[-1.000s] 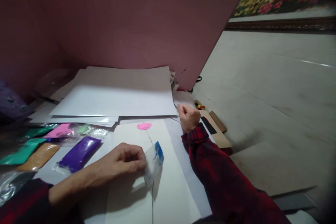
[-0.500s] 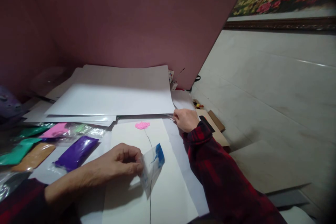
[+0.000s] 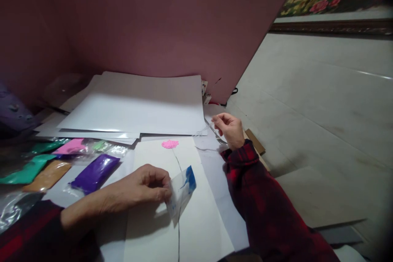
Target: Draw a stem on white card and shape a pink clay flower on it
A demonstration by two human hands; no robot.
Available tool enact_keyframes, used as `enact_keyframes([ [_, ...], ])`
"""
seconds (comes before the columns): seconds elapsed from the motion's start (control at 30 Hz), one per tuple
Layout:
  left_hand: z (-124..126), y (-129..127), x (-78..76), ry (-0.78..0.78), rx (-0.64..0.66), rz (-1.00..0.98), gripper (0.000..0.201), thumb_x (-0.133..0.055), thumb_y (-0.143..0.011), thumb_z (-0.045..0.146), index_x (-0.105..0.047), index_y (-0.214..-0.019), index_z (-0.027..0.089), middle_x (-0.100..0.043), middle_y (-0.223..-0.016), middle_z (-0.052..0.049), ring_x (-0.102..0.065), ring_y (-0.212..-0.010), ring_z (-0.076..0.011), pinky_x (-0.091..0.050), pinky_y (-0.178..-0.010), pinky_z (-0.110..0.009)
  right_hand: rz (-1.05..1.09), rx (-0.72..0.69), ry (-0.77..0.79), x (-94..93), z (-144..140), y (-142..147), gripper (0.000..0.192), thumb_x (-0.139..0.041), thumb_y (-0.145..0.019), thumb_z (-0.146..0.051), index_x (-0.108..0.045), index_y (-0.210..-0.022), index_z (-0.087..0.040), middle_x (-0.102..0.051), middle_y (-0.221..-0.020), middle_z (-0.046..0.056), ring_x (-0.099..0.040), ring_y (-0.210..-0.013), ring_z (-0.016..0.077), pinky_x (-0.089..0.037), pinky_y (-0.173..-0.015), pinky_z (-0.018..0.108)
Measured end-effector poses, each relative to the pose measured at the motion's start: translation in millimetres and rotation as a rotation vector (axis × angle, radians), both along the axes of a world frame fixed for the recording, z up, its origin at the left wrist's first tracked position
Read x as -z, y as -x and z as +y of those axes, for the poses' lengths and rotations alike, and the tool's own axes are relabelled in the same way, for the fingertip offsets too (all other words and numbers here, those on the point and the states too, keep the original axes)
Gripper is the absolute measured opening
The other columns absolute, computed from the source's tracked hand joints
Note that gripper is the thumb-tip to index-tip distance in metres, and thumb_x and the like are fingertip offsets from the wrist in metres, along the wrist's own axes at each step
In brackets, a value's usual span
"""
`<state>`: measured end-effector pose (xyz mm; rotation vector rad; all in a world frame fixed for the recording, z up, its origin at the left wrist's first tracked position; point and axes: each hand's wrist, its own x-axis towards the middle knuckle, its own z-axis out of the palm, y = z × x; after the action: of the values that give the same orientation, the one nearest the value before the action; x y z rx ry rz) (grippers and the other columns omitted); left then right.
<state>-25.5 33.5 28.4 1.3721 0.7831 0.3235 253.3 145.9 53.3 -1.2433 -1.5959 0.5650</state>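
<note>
Paper stack [image 3: 135,108] at back, drawing sheet [image 3: 172,208] in front with pink flower [image 3: 170,144]. Left hand [image 3: 144,186] pinches small bag [image 3: 181,190] with blue inside, resting on sheet. Right hand [image 3: 229,129] fingers closed on thin metal tool [image 3: 215,133] beside stack. Judgement: brace bag flat, guide tool tip slowly.

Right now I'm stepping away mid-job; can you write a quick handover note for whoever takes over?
Left hand: pinching a small clear bag with blue clay over the white sheet.
Right hand: holding a thin metal tool by the paper stack.
Done: pink flower on a drawn stem.
Left: stem bare; blue clay in its bag; purple bag lies at left.
</note>
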Motion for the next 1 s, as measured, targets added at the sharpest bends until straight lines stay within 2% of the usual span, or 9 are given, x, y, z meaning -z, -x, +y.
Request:
enact_keyframes([
  [0.13,1,-1,-0.3,0.001,-0.004,0.001,0.019,-0.061,-0.083,0.034,-0.061,-0.076,0.015,-0.052,-0.065,0.003,-0.043,-0.057,-0.0094,-0.030,-0.053,-0.022,-0.360,0.079,-0.166,3.0,-5,5,0.027,-0.055,-0.085,-0.040,-0.057,-0.068,-0.019,-0.050,-0.053,-0.003,-0.043,-0.050,0.0106,-0.033,-0.052,0.025],
  [0.33,-1,-1,-2.5,0.007,-0.008,0.012,0.020,-0.061,-0.083,0.034,-0.061,-0.077,0.015,-0.051,-0.064,0.004,-0.042,-0.057,-0.0093,-0.030,-0.052,-0.022,-0.578,0.013,0.068,13.2,-5,13,0.023,-0.059,-0.083,-0.037,-0.060,-0.069,-0.020,-0.058,-0.059,0.000,-0.051,-0.057,0.0138,-0.035,-0.058,0.026],
  [0.43,-2,-1,-2.6,0.011,0.000,0.013,0.021,-0.060,-0.083,0.035,-0.059,-0.077,0.015,-0.050,-0.064,0.004,-0.042,-0.056,-0.0092,-0.029,-0.052,-0.022,-0.701,0.028,0.086,11.9,-8,17,0.022,-0.054,-0.085,-0.032,-0.059,-0.068,-0.019,-0.062,-0.065,0.003,-0.055,-0.063,0.0160,-0.037,-0.063,0.028],
  [0.5,-1,-1,-2.3,0.006,0.005,0.015,0.022,-0.061,-0.083,0.036,-0.059,-0.077,0.015,-0.051,-0.065,0.004,-0.042,-0.057,-0.0093,-0.029,-0.052,-0.022,-0.678,0.031,0.033,9.4,-13,23,0.022,-0.050,-0.087,-0.028,-0.057,-0.069,-0.018,-0.062,-0.065,0.003,-0.055,-0.063,0.0159,-0.037,-0.063,0.028],
  [0.57,0,-1,-1.9,-0.009,0.009,0.019,0.022,-0.061,-0.083,0.036,-0.060,-0.078,0.015,-0.051,-0.066,0.003,-0.042,-0.058,-0.0096,-0.029,-0.053,-0.023,-0.548,-0.021,0.003,8.2,-21,32,0.019,-0.048,-0.087,-0.026,-0.056,-0.071,-0.018,-0.060,-0.061,0.001,-0.054,-0.058,0.0142,-0.038,-0.061,0.026],
  [0.67,1,-1,-1.3,-0.023,0.013,0.026,0.022,-0.061,-0.082,0.037,-0.060,-0.077,0.015,-0.052,-0.067,0.003,-0.042,-0.059,-0.0101,-0.030,-0.054,-0.023,-0.337,-0.190,0.069,12.6,-33,50,0.021,-0.047,-0.089,-0.027,-0.057,-0.072,-0.019,-0.059,-0.059,-0.001,-0.054,-0.054,0.0115,-0.040,-0.058,0.023],
  [0.77,1,-1,-0.8,-0.035,0.013,0.030,0.022,-0.061,-0.082,0.037,-0.059,-0.076,0.016,-0.052,-0.066,0.003,-0.042,-0.059,-0.0107,-0.030,-0.054,-0.023,-0.248,-0.285,0.108,24.1,-40,64,0.026,-0.046,-0.091,-0.031,-0.057,-0.071,-0.019,-0.059,-0.061,-0.001,-0.054,-0.051,0.0102,-0.042,-0.055,0.022],
  [0.9,2,-2,-1.2,-0.062,0.020,0.034,0.023,-0.061,-0.082,0.037,-0.059,-0.076,0.016,-0.051,-0.066,0.003,-0.041,-0.060,-0.0110,-0.030,-0.056,-0.023,-0.103,-0.269,0.116,39.0,-39,73,0.024,-0.048,-0.091,-0.036,-0.055,-0.076,-0.019,-0.059,-0.059,-0.002,-0.054,-0.047,0.0101,-0.044,-0.053,0.023],
  [1.0,2,-3,-1.3,-0.066,0.022,0.027,0.021,-0.061,-0.082,0.035,-0.059,-0.076,0.015,-0.050,-0.065,0.003,-0.041,-0.059,-0.0109,-0.030,-0.056,-0.024,-0.157,-0.260,0.076,44.6,-36,76,0.019,-0.055,-0.087,-0.036,-0.057,-0.077,-0.020,-0.060,-0.060,-0.002,-0.056,-0.052,0.0117,-0.044,-0.055,0.023],
])
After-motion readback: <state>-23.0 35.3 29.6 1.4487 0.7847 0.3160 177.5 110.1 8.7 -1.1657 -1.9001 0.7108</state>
